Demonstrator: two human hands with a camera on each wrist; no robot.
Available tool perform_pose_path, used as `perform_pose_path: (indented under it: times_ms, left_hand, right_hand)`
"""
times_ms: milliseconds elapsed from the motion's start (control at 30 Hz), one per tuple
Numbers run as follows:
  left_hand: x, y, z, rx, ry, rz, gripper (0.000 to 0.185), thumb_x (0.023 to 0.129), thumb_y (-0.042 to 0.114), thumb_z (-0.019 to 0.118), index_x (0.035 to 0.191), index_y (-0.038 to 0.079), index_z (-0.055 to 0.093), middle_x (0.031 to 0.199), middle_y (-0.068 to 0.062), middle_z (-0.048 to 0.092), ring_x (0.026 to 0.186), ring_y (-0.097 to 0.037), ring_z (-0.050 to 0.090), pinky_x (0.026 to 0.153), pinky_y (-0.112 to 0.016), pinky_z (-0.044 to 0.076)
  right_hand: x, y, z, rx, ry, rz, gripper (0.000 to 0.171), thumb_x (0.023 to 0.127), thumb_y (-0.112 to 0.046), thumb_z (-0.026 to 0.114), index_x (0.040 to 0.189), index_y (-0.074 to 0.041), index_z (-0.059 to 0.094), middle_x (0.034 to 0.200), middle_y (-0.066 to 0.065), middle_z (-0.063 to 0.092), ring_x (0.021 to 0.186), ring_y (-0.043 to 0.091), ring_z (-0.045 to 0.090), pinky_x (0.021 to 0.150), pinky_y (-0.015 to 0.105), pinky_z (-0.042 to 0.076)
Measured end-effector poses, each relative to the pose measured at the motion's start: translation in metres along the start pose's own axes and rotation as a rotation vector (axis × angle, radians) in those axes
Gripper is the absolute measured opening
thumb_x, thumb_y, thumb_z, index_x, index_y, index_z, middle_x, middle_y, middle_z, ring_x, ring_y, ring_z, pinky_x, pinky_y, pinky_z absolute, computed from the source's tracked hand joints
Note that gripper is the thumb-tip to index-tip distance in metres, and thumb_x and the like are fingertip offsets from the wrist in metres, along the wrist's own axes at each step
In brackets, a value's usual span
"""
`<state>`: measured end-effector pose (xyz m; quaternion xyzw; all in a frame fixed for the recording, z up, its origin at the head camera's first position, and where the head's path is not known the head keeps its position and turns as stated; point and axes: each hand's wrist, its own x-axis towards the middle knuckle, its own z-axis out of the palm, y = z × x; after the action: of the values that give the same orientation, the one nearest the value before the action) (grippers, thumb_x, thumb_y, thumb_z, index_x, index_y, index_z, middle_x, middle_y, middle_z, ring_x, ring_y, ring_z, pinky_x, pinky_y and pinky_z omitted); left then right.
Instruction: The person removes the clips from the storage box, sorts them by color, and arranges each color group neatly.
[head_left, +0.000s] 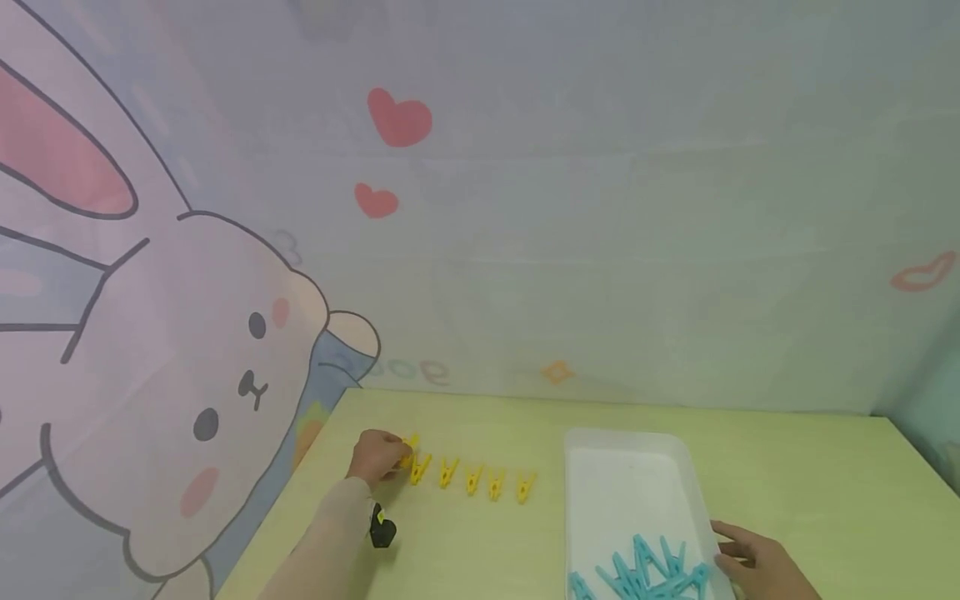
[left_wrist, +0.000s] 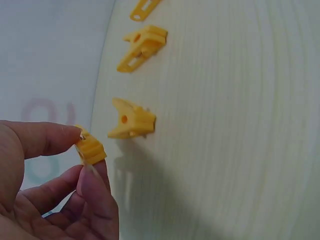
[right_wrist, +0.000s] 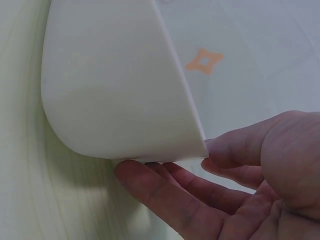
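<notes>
My left hand (head_left: 378,457) is at the left end of a row of yellow clothespins (head_left: 472,480). Between its thumb and fingertips it pinches one yellow clothespin (left_wrist: 91,148), just beside the nearest one in the row (left_wrist: 134,120). On the right, my right hand (head_left: 761,562) holds the side of a white tray (head_left: 626,467), its thumb at the rim and its fingers against the outer wall (right_wrist: 120,110). Several light-blue clothespins (head_left: 648,575) lie in a heap at the tray's near end.
The pale green tabletop (head_left: 810,483) runs back to a cloth backdrop (head_left: 600,208) printed with a rabbit and hearts. A black wrist device (head_left: 382,529) sits on the left sleeve. Between the row and the tray lies a strip of bare table.
</notes>
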<state>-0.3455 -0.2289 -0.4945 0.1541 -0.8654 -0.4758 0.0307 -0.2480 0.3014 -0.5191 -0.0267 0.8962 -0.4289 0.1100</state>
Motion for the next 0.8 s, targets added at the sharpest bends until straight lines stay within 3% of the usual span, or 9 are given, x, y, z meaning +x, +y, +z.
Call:
perform_pose_path:
  times_ms: [133, 300, 533, 800]
  left_hand:
    - [0.001, -0.008, -0.006, 0.148, 0.052, -0.005, 0.024, 0.08, 0.011, 0.067, 0.098, -0.005, 0.07, 0.074, -0.01, 0.066, 0.055, -0.017, 0.056, 0.051, -0.031, 0.049]
    - [-0.001, -0.014, -0.006, 0.268, 0.071, 0.013, 0.031, 0.08, 0.013, 0.067, 0.102, -0.009, 0.066, 0.09, -0.018, 0.068, 0.064, -0.024, 0.061, 0.058, -0.039, 0.051]
    - [-0.007, -0.012, -0.002, 0.3, 0.1, 0.024, 0.017, 0.079, 0.01, 0.065, 0.089, -0.004, 0.064, 0.089, -0.017, 0.066, 0.066, -0.027, 0.058, 0.054, -0.037, 0.047]
    - [-0.008, -0.009, -0.003, 0.311, 0.116, 0.006, 0.012, 0.078, 0.01, 0.067, 0.082, -0.001, 0.063, 0.086, -0.014, 0.065, 0.065, -0.024, 0.056, 0.054, -0.034, 0.046]
  right_hand:
    - [-0.001, 0.001, 0.002, 0.001, 0.006, -0.007, 0.046, 0.094, -0.004, 0.063, 0.132, 0.017, 0.048, 0.109, 0.032, 0.064, 0.096, 0.043, 0.065, 0.08, 0.05, 0.055]
    - [-0.002, 0.002, 0.001, -0.012, 0.021, -0.01, 0.047, 0.094, -0.004, 0.063, 0.133, 0.017, 0.047, 0.109, 0.032, 0.065, 0.095, 0.041, 0.066, 0.078, 0.048, 0.055]
    - [-0.003, 0.001, 0.002, 0.089, 0.009, 0.038, 0.05, 0.095, -0.005, 0.062, 0.136, 0.017, 0.043, 0.115, 0.038, 0.059, 0.1, 0.046, 0.063, 0.067, 0.044, 0.058]
    - [-0.003, -0.001, 0.005, 0.136, 0.018, 0.064, 0.051, 0.095, -0.003, 0.06, 0.138, 0.017, 0.04, 0.118, 0.04, 0.056, 0.103, 0.05, 0.061, 0.064, 0.044, 0.059]
